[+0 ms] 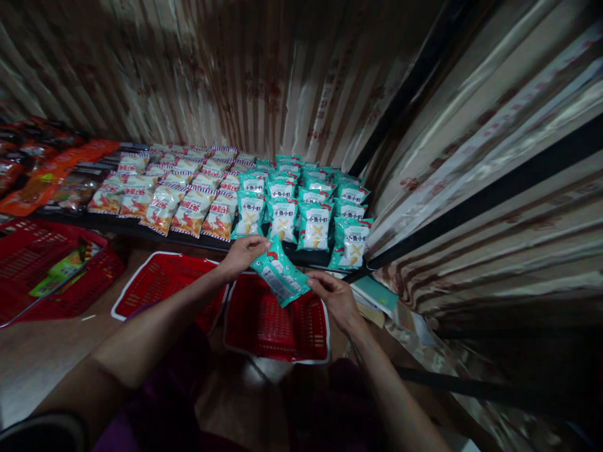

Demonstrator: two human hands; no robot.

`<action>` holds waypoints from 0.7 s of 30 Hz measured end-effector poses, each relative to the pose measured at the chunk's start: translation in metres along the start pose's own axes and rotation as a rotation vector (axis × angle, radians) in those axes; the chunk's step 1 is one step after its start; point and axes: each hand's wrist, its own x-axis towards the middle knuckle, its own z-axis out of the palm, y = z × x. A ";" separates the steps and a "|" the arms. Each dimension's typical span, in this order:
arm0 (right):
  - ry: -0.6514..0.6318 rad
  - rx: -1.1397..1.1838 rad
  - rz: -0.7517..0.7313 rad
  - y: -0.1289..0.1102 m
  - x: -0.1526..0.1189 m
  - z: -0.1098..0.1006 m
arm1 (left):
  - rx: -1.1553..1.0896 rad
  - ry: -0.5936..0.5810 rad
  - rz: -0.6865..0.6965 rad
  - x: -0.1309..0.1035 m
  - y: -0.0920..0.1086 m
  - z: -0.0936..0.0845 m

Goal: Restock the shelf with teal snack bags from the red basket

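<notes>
Between my two hands hangs a teal snack bag [280, 273], tilted, with its printed back face turned up. My left hand [245, 254] pinches its upper left end. The lower right corner is gripped by my right hand [331, 295], thumb and fingers closed. Beneath the bag stands a red shopping basket [324, 336] with a white rim. Just beyond my hands, rows of matching teal snack bags [315, 227] stand on a black shelf [308, 258].
White and orange snack bags [188, 210] fill the shelf's middle, and orange packets [56, 169] lie farther left. A second red basket [169, 267] and a third basket [28, 263] holding green packets are on the floor. Pleated curtain [301, 81] hangs behind; a dark pole [471, 194] slants at right.
</notes>
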 end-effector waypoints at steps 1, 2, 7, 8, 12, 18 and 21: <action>-0.005 0.001 0.003 0.000 0.000 0.000 | 0.010 0.032 0.007 0.001 -0.002 0.001; -0.005 0.006 0.010 -0.001 0.000 0.000 | 0.018 0.065 0.015 0.001 -0.004 0.002; 0.026 0.061 0.031 -0.001 0.001 -0.001 | 0.032 0.167 0.051 0.002 -0.008 0.006; 0.030 0.067 0.031 0.000 0.001 -0.002 | 0.036 0.164 0.045 0.002 -0.009 0.006; 0.039 -0.034 -0.022 0.011 -0.001 -0.002 | 0.052 0.109 0.007 0.002 -0.011 0.006; 0.127 -0.619 -0.513 0.017 -0.008 0.006 | 0.097 0.049 -0.029 0.003 -0.012 0.005; -0.041 -0.775 -0.779 0.015 -0.011 0.011 | 0.110 0.035 -0.072 0.004 -0.012 0.004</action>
